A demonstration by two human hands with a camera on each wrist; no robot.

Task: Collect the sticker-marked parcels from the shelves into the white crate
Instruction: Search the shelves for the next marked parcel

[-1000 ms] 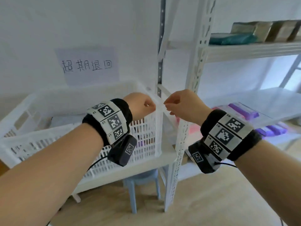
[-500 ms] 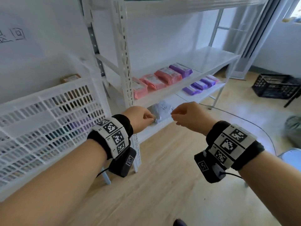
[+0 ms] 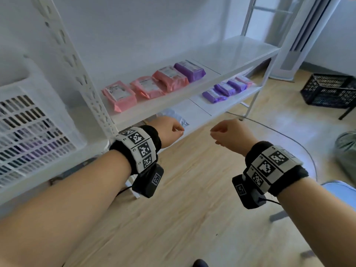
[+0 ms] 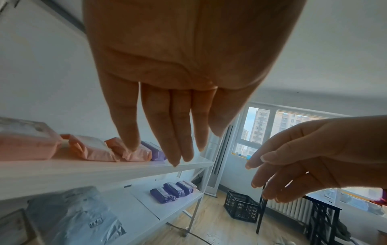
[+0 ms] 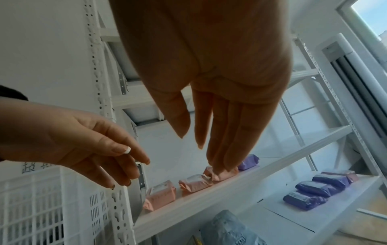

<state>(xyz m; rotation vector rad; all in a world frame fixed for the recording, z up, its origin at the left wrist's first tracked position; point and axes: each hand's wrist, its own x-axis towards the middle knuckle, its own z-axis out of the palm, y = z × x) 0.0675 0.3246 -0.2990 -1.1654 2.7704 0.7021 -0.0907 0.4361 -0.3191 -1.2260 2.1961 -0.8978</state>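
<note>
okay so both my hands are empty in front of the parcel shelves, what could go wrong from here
The pink parcels lie packed edge to edge, so pulling one may drag a neighbour off the shelf edge.

No marking stickers are legible from here; a wrong parcel could go into the white crate.

The grey bag looks soft and slick, so a one-handed grip by the left hand might slip.
</note>
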